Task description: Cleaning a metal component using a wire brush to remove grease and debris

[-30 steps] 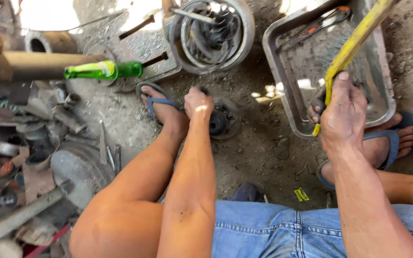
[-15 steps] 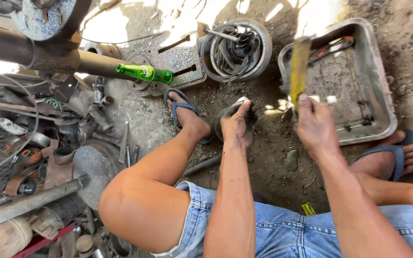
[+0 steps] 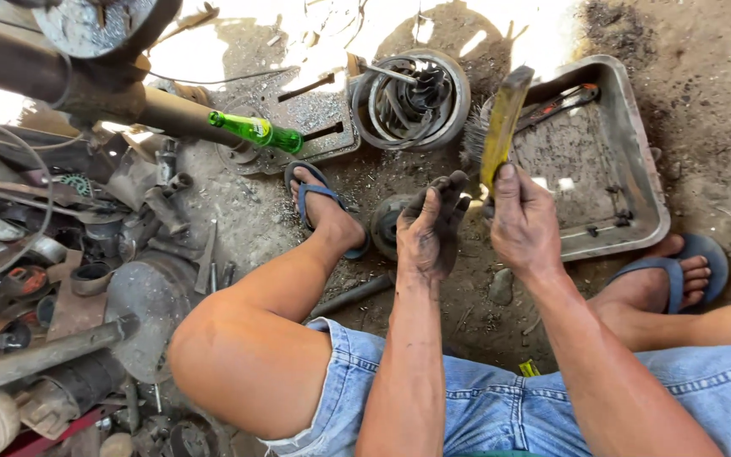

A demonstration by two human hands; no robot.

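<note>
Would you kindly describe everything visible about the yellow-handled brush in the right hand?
The brush has a flat yellow handle, worn and grimy, looking like wood or plastic. Dark bristles show at its left side near the top, partly blurred. It stands nearly upright, tilted slightly right, above the metal tray's near-left corner. The right hand grips its lower end; the left hand is alongside, not touching.

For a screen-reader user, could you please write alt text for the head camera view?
A seated person's right hand grips a yellow-handled brush, while the greasy left hand hovers open over a round metal part on the dirt, beside a metal tray.
</note>
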